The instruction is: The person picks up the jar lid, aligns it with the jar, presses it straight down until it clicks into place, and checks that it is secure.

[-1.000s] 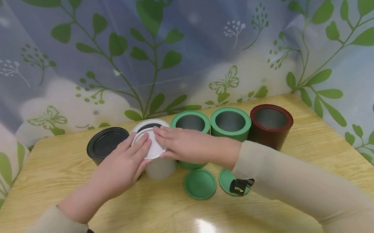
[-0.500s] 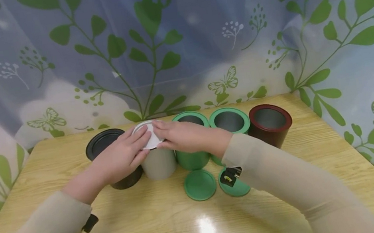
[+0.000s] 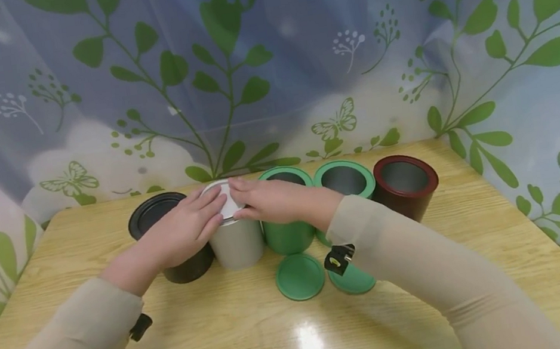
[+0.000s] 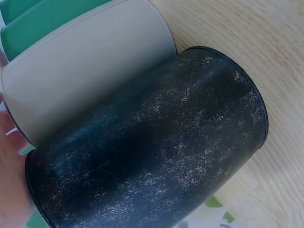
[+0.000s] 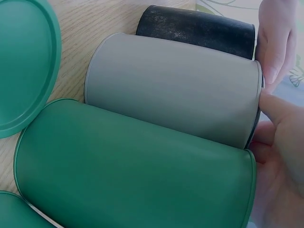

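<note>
In the head view, a white lid [image 3: 231, 205] lies on top of a light grey canister [image 3: 239, 246], under both hands. My left hand [image 3: 177, 231] rests on the lid's left side with its fingers stretched out. From the right, my right hand [image 3: 279, 200] presses on the lid, fingers extended and thumb near its front edge. The right wrist view shows the grey canister [image 5: 171, 88] upright between a black canister and a green one, with the right thumb at its top edge. How closely the lid sits in the rim is partly hidden by the hands.
A black canister [image 3: 187, 266] with a black top stands at the left of the row. Two uncovered green canisters [image 3: 288, 230] and a dark red one [image 3: 406, 201] stand to the right. Two green lids [image 3: 299, 277] lie in front on the wooden table [image 3: 218, 340].
The white lid was tilted over the canister's front, with part of the opening visible behind it. It has moved back and now lies across the top, both hands still on it.
</note>
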The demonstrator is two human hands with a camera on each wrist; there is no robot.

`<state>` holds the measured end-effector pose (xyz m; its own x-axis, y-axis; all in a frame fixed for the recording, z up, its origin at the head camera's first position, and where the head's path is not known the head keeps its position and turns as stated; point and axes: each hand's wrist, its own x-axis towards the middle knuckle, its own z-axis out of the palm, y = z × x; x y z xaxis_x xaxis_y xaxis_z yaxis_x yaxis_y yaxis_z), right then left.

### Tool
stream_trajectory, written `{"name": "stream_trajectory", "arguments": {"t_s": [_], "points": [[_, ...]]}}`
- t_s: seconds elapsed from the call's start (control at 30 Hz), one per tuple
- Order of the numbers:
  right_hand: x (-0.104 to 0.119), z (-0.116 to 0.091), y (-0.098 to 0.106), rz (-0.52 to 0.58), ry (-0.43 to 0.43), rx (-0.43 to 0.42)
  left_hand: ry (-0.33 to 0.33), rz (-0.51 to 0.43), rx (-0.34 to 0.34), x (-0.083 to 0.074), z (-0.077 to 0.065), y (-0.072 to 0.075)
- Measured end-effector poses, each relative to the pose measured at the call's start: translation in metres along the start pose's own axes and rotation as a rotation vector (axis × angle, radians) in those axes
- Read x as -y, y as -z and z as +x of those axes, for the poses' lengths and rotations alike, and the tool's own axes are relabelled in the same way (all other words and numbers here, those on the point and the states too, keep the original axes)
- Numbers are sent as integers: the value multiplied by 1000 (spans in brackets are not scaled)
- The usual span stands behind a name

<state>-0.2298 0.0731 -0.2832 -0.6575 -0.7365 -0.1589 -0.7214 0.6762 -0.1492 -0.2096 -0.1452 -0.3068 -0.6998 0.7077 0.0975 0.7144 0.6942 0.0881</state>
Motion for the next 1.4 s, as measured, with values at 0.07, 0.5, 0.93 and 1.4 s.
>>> {"name": "stream_trajectory", "arguments": {"t_s": [0.07,0.5,0.93,1.4], "points": [[0,1,0,8,-5,16,1,-3,2,-1,0,0],[-1,2,0,15,-22,69,23,4,0,-1,2,0],[0,4,3,4,-24,87,48,-83,70,0,12,8],[4,10,14,30,-60,89,111,-141,149,-1,15,25]]}}
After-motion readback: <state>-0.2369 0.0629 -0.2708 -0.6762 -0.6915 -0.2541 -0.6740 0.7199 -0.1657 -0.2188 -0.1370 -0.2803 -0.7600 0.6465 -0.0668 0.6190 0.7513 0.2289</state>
